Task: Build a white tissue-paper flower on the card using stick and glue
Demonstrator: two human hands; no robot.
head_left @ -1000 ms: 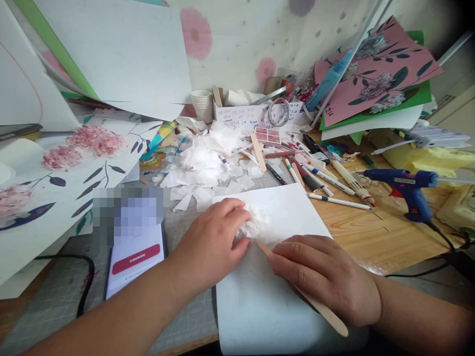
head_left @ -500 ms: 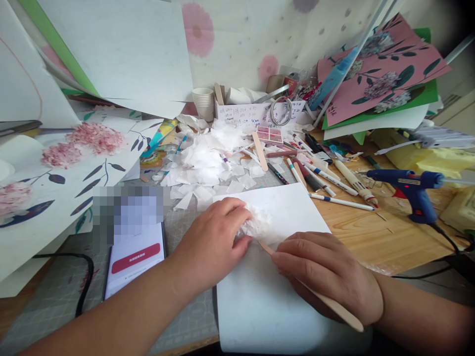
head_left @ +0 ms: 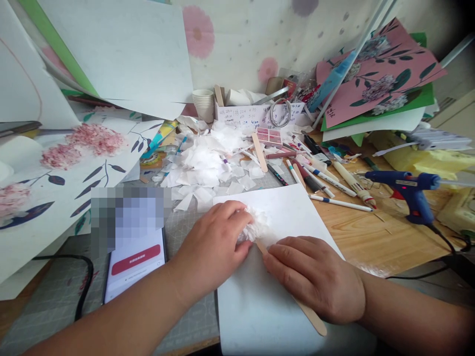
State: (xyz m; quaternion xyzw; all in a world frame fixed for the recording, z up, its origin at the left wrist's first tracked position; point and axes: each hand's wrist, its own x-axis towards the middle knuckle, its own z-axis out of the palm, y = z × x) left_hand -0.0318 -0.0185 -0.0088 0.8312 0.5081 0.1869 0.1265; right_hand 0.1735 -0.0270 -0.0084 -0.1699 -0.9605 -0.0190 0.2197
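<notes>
On a white sheet of paper sits a ruffled white tissue-paper flower cluster. My left hand curls around its left side, thumb and fingers closed on the tissue, hiding part of it. A flat wooden craft stick runs under my right hand, whose fingers are wrapped over it. The stick's far tip touches the near edge of the cluster, and its rounded end sticks out below the hand.
Behind the sheet lies a heap of cut tissue squares. Pens and markers spread to its right, beside a blue hot glue gun with a cord. A phone rests left on the grey cutting mat. Paper cups stand behind.
My right hand has shifted left and turned, bringing the craft stick to a steeper angle against the near edge of the cluster. My left hand stays nearly in place.
</notes>
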